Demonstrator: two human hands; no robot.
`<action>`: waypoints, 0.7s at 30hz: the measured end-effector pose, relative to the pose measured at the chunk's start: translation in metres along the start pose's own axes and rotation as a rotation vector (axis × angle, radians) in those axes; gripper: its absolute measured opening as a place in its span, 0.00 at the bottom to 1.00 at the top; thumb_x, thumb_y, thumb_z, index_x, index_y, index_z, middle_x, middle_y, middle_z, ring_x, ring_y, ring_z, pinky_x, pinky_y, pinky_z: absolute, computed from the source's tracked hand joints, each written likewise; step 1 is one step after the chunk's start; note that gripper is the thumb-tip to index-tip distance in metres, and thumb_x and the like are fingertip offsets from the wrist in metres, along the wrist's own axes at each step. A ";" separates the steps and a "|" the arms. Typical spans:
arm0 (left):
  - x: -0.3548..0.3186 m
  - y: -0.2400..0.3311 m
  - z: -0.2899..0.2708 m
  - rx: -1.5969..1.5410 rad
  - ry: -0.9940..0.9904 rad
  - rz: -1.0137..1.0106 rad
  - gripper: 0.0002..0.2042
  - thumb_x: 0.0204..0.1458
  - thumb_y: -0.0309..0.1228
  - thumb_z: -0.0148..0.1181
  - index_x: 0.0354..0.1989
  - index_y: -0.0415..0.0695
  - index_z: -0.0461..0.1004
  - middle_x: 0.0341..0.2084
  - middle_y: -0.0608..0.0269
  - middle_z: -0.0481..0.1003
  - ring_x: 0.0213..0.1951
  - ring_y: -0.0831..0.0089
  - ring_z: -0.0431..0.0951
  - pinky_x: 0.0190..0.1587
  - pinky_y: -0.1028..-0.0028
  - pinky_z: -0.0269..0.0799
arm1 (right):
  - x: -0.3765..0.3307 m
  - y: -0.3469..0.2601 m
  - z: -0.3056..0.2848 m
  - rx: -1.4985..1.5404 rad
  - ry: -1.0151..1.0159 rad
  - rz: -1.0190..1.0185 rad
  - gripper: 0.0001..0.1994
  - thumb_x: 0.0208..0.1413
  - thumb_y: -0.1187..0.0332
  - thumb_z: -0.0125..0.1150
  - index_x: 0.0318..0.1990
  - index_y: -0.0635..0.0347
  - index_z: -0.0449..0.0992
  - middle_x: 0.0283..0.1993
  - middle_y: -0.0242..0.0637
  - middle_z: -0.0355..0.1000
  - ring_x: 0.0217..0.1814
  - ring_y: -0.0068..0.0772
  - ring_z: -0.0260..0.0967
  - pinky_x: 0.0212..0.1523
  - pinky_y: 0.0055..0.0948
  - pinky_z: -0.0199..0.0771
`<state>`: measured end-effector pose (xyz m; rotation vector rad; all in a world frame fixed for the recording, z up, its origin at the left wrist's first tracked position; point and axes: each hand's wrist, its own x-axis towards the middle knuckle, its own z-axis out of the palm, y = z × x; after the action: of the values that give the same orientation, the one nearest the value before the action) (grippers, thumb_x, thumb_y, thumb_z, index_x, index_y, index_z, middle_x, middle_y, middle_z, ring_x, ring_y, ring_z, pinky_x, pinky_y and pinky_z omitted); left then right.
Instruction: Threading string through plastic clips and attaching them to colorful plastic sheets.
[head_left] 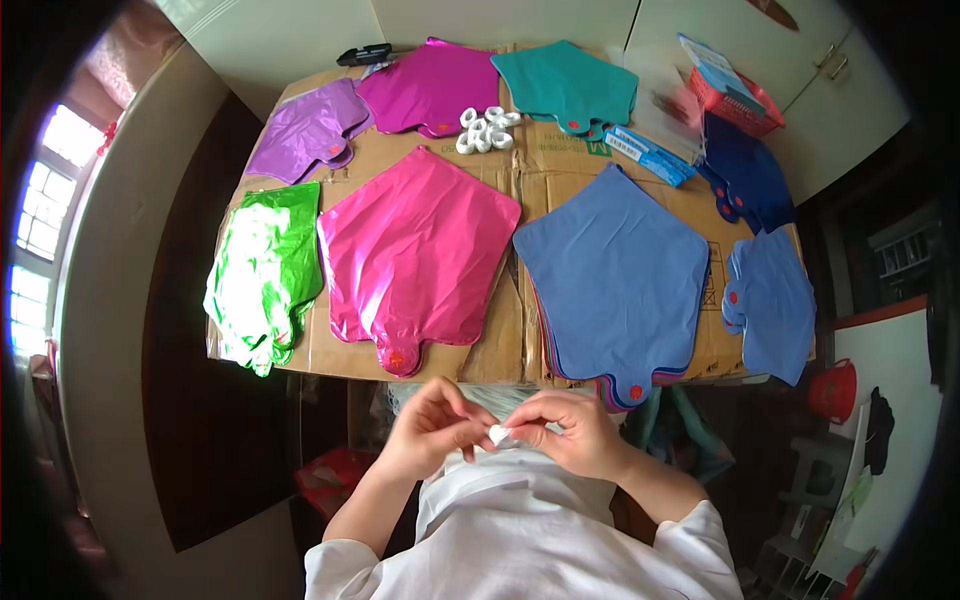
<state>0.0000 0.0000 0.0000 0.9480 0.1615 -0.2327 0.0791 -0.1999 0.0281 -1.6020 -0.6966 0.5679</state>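
Cardboard-covered tabletop [512, 330] carries flat foil balloons. Blue balloon stack [625, 280]: right of middle, other colours showing under its lower rim, tab poking past the near edge. Pink balloon [420, 260]: left of middle, shiny, tab at the near edge. Magenta balloon [430, 85] at the far edge, left of middle; teal balloon [565, 85] at the far edge, right of middle. Green balloon [265, 270]: along left edge, by near-left corner, strong glare. Purple balloon [305, 130]: far-left corner. Pale blue balloon [778, 300]: near-right corner, tab pointing left. Navy balloon [745, 175]: right edge, toward far-right corner. Red basket [745, 110]: far-right corner. Left hand [437, 425] and right hand [570, 432]: in front of the near edge, fingertips almost meeting, both pinching the same small white piece [498, 434], partly covered, kind unclear. Blue packet [648, 155]: between teal balloon and navy balloon. White rings [485, 132]: clustered near far edge, around the middle, between magenta balloon and teal balloon.
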 end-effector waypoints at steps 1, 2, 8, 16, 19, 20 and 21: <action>0.002 0.006 0.000 0.022 0.081 0.075 0.12 0.48 0.14 0.55 0.33 0.42 0.59 0.34 0.50 0.75 0.32 0.63 0.80 0.23 0.77 0.74 | 0.006 -0.003 -0.006 0.008 0.001 -0.004 0.04 0.50 0.73 0.61 0.34 0.61 0.77 0.29 0.35 0.74 0.33 0.27 0.73 0.35 0.22 0.71; 0.003 0.014 0.001 0.051 0.137 0.141 0.12 0.48 0.14 0.54 0.32 0.42 0.59 0.33 0.49 0.75 0.32 0.64 0.80 0.22 0.78 0.74 | 0.013 -0.004 -0.013 0.016 0.001 -0.008 0.04 0.50 0.73 0.61 0.33 0.62 0.77 0.28 0.35 0.74 0.33 0.26 0.73 0.34 0.21 0.71; -0.016 0.032 0.007 0.119 0.104 0.335 0.07 0.49 0.17 0.55 0.31 0.38 0.63 0.35 0.48 0.74 0.36 0.64 0.79 0.26 0.77 0.75 | 0.140 0.001 -0.091 0.001 0.282 0.021 0.05 0.53 0.74 0.57 0.36 0.65 0.75 0.31 0.32 0.74 0.28 0.16 0.66 0.29 0.17 0.68; -0.039 0.020 -0.002 0.148 0.235 0.360 0.06 0.47 0.18 0.56 0.28 0.37 0.64 0.32 0.46 0.74 0.33 0.65 0.79 0.25 0.78 0.75 | 0.279 0.047 -0.147 -0.308 0.519 0.096 0.06 0.43 0.69 0.64 0.24 0.61 0.76 0.21 0.34 0.74 0.22 0.20 0.71 0.25 0.21 0.70; -0.044 0.019 -0.012 0.127 0.273 0.359 0.06 0.47 0.18 0.57 0.28 0.37 0.64 0.32 0.46 0.74 0.32 0.66 0.78 0.26 0.79 0.75 | 0.297 0.056 -0.141 -0.551 0.557 0.167 0.07 0.40 0.66 0.65 0.24 0.58 0.76 0.21 0.35 0.74 0.22 0.25 0.72 0.26 0.26 0.71; -0.043 0.018 -0.014 0.121 0.275 0.358 0.06 0.47 0.18 0.57 0.28 0.37 0.64 0.31 0.46 0.74 0.32 0.66 0.78 0.26 0.79 0.75 | 0.301 0.057 -0.140 -0.522 0.560 0.218 0.08 0.39 0.64 0.66 0.23 0.57 0.76 0.24 0.36 0.75 0.26 0.31 0.73 0.29 0.30 0.71; -0.043 0.018 -0.014 0.114 0.273 0.352 0.06 0.47 0.18 0.57 0.28 0.37 0.64 0.31 0.46 0.74 0.32 0.67 0.78 0.26 0.79 0.75 | 0.306 0.062 -0.140 -0.556 0.569 0.195 0.08 0.39 0.63 0.66 0.23 0.57 0.76 0.24 0.37 0.75 0.27 0.32 0.73 0.30 0.30 0.71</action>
<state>-0.0368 0.0271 0.0159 1.1019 0.2298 0.2154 0.3984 -0.0831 -0.0052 -2.2368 -0.2726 0.0249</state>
